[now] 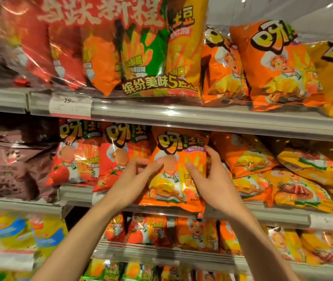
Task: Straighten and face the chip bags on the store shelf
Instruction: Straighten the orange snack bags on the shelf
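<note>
An orange chip bag point(178, 159) with a cartoon chef stands upright at the front of the middle shelf point(262, 214). My left hand point(135, 177) holds its left edge, thumb on the front and fingers curled behind. My right hand point(212, 179) grips its right edge, thumb across the front and fingers round the side. Two red tomato bags point(119, 151) stand upright just to its left. To its right, orange bags point(244, 157) and yellow bags point(311, 179) lie tilted and slumped on one another.
Brown bags point(9, 159) fill the middle shelf's left end. The upper shelf point(202, 116) carries a large multipack point(121, 47) and leaning orange bags point(272, 63). The lower shelves hold several more small bags point(161, 230). Price tags sit on the shelf rails.
</note>
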{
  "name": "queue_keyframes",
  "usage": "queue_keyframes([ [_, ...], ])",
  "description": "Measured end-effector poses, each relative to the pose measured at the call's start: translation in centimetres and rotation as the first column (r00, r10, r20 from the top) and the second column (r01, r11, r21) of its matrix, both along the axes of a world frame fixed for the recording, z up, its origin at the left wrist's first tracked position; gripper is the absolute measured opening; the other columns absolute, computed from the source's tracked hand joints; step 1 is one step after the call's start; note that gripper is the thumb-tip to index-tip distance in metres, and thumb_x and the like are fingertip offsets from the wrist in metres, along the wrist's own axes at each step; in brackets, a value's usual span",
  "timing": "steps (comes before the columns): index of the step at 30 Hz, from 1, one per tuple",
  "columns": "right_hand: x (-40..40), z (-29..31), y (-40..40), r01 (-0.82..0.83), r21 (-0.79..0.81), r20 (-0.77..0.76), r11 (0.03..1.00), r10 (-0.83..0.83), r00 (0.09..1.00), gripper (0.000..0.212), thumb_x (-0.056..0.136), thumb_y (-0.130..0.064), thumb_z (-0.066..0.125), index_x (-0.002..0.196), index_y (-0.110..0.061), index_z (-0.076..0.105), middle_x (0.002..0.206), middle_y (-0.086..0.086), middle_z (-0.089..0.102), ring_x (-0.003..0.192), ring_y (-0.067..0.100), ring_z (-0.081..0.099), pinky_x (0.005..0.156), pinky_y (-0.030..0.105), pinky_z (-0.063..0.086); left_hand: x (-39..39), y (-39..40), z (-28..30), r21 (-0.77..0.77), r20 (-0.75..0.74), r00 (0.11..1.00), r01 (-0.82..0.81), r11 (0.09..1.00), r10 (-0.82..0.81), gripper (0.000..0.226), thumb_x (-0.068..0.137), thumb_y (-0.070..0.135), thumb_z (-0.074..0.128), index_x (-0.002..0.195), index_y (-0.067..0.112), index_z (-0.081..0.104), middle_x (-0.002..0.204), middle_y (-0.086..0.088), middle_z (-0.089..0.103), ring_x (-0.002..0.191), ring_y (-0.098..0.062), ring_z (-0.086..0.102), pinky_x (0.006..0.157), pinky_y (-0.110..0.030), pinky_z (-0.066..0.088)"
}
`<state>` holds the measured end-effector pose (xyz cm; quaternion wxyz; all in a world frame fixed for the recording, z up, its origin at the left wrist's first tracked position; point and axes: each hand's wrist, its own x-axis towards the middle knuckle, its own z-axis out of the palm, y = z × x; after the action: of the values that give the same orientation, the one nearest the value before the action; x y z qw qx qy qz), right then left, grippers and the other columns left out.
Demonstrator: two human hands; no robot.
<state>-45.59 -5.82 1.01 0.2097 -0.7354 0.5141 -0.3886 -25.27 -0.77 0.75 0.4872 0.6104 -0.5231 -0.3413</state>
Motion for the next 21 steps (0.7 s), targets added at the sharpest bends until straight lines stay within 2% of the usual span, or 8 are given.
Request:
queue_keyframes([
  [2, -0.1, -0.1, 0.2, -0.015, -0.002, 0.042, 1.0, 0.015, 0.999, 0.075, 0.094, -0.052, 0.059, 0.156, -0.03, 0.021, 0.116, -0.001, 0.062, 0.093, 0.008, 0.063, 0.087, 0.033, 0.049, 0.0, -0.7, 0.4, 0.031, 0.081, 0.997, 0.003, 1.0, -0.005, 0.072, 0.083, 0.073, 0.052, 0.137, 0.026, 0.04, 0.101, 0.003, 0.06, 0.083, -0.01, 0.06, 0.074, -0.029, 0.043],
  [5, 0.0, -0.4, 0.2, -0.048, -0.004, 0.152, 0.999, 0.048, 0.987, 0.074, 0.092, -0.049, 0.063, 0.154, -0.033, 0.026, 0.131, -0.002, 0.059, 0.124, 0.015, 0.057, 0.102, 0.034, 0.049, -0.4, -1.3, 0.5, 0.013, 0.153, 0.987, 0.042, 0.999, -0.043, 0.086, 0.085, 0.073, 0.052, 0.154, 0.033, 0.021, 0.142, 0.004, 0.049, 0.126, -0.018, 0.052, 0.095, -0.029, 0.04],
  [7, 0.4, -0.6, -0.2, -0.068, -0.017, 0.222, 0.998, 0.07, 0.973, 0.071, 0.091, -0.046, 0.066, 0.152, -0.032, 0.031, 0.145, -0.005, 0.053, 0.132, 0.011, 0.051, 0.108, 0.038, 0.046, -0.3, -1.0, 0.6, -0.04, 0.15, 0.988, 0.053, 0.998, -0.046, 0.081, 0.088, 0.065, 0.054, 0.155, 0.036, 0.018, 0.142, 0.012, 0.042, 0.125, -0.009, 0.046, 0.093, -0.021, 0.037],
  [13, 3.3, 0.2, -0.3, -0.277, 0.032, 0.289, 0.96, 0.256, 0.922, 0.067, 0.093, -0.05, 0.062, 0.152, -0.037, 0.033, 0.147, -0.008, 0.051, 0.133, 0.005, 0.049, 0.108, 0.032, 0.045, 2.8, 1.1, 0.9, -0.156, 0.093, 0.991, -0.084, 0.984, 0.099, 0.079, 0.088, 0.063, 0.057, 0.155, 0.042, 0.021, 0.149, 0.024, 0.03, 0.127, 0.004, 0.028, 0.102, -0.026, 0.026],
  [15, 3.6, 0.7, -1.1, -0.177, 0.025, 0.168, 0.984, 0.171, 0.971, 0.064, 0.097, -0.048, 0.057, 0.153, -0.027, 0.034, 0.147, -0.001, 0.051, 0.133, 0.011, 0.049, 0.102, 0.026, 0.042, 3.9, 1.8, 1.3, -0.169, 0.1, 0.981, -0.148, 0.974, 0.166, 0.08, 0.086, 0.061, 0.059, 0.155, 0.043, 0.022, 0.138, 0.025, 0.034, 0.125, 0.002, 0.032, 0.1, -0.026, 0.028],
  [17, 3.3, 0.9, -3.0, 0.04, -0.03, -0.103, 0.999, -0.043, 0.994, 0.067, 0.097, -0.05, 0.053, 0.151, -0.014, 0.037, 0.148, 0.012, 0.047, 0.135, 0.027, 0.046, 0.105, 0.033, 0.039, 4.8, 2.6, 1.4, -0.171, 0.116, 0.969, -0.195, 0.966, 0.216, 0.08, 0.087, 0.059, 0.058, 0.155, 0.04, 0.022, 0.139, 0.021, 0.039, 0.127, -0.004, 0.04, 0.098, -0.027, 0.032],
  [20, 3.1, 0.7, -5.3, 0.205, 0.072, -0.403, 0.976, -0.159, 0.901, 0.084, 0.092, -0.067, 0.046, 0.146, -0.002, 0.037, 0.146, 0.025, 0.044, 0.134, 0.039, 0.044, 0.108, 0.041, 0.036, 5.8, 3.3, 1.5, -0.152, 0.15, 0.952, -0.243, 0.958, 0.266, 0.078, 0.09, 0.062, 0.056, 0.156, 0.043, 0.019, 0.157, -0.003, 0.039, 0.139, -0.023, 0.043, 0.102, -0.036, 0.037],
  [21, 3.3, 0.5, -5.9, 0.223, 0.115, -0.454, 0.968, -0.148, 0.879, 0.092, 0.09, -0.073, 0.043, 0.147, -0.001, 0.034, 0.148, 0.026, 0.042, 0.135, 0.04, 0.043, 0.108, 0.042, 0.036, 5.9, 3.4, 1.5, -0.153, 0.144, 0.952, -0.247, 0.957, 0.269, 0.078, 0.091, 0.061, 0.055, 0.156, 0.043, 0.018, 0.161, 0.0, 0.033, 0.142, -0.021, 0.038, 0.103, -0.034, 0.034],
])
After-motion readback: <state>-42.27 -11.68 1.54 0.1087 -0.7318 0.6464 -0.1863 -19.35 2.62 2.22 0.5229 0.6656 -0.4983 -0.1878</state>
